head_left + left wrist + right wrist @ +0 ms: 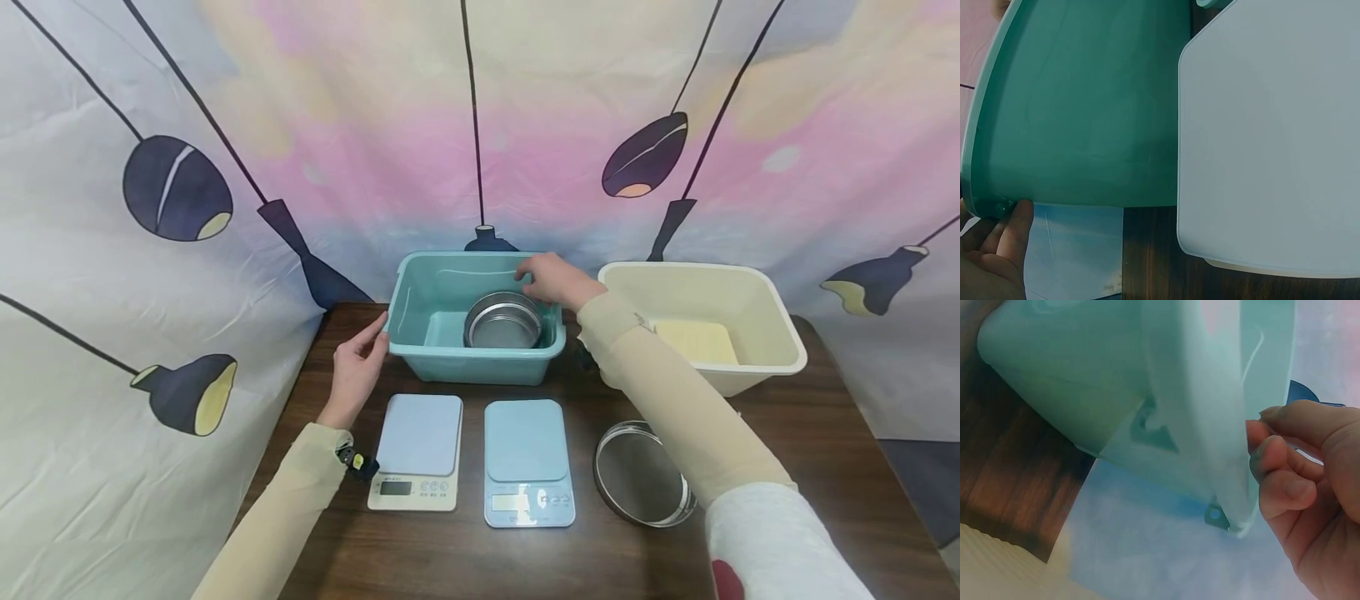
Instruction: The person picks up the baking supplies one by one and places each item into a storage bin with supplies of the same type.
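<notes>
A teal plastic basin stands at the back of the table, with round metal sieves that look stacked inside its right half. At the basin's left rim, my left hand holds the edge between thumb and fingers; the left wrist view shows the fingertips against the rim's corner. My right hand reaches over the basin's right back part, above and behind the sieves. Its fingers are loosely bent close to the rim in the right wrist view, and I see nothing gripped in them.
A cream basin with a pale yellow bottom stands at the right. In front lie a white kitchen scale, a light blue kitchen scale and another round sieve, partly under my right sleeve. A printed cloth hangs behind the table.
</notes>
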`<action>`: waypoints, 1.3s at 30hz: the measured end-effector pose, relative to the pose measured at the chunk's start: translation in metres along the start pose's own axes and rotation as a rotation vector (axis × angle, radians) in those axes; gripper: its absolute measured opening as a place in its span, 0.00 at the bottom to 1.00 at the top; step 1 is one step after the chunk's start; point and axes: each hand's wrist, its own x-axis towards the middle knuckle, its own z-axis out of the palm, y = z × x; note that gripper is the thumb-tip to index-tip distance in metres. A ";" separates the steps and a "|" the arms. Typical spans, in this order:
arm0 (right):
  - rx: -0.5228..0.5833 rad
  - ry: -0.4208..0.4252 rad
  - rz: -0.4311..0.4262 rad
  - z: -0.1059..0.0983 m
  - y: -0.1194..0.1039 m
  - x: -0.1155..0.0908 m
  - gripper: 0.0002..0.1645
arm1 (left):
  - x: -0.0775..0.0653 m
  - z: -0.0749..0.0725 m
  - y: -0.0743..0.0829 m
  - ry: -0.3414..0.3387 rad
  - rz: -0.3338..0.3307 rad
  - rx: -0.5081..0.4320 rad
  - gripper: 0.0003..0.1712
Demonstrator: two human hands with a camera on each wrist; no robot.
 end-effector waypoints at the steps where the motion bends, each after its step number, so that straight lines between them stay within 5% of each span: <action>1: 0.001 0.005 -0.004 0.000 0.000 -0.002 0.23 | 0.000 0.000 -0.002 0.000 0.003 0.002 0.23; 29: -0.035 0.204 -0.177 -0.009 0.009 -0.071 0.17 | 0.000 -0.001 -0.004 0.000 0.015 -0.026 0.24; 36: -0.011 0.262 -0.194 -0.004 0.018 -0.096 0.16 | -0.013 -0.004 0.033 -0.033 0.000 -0.013 0.24; 39: -0.006 0.288 -0.210 -0.001 0.022 -0.108 0.15 | -0.014 -0.004 0.034 -0.039 0.003 -0.038 0.24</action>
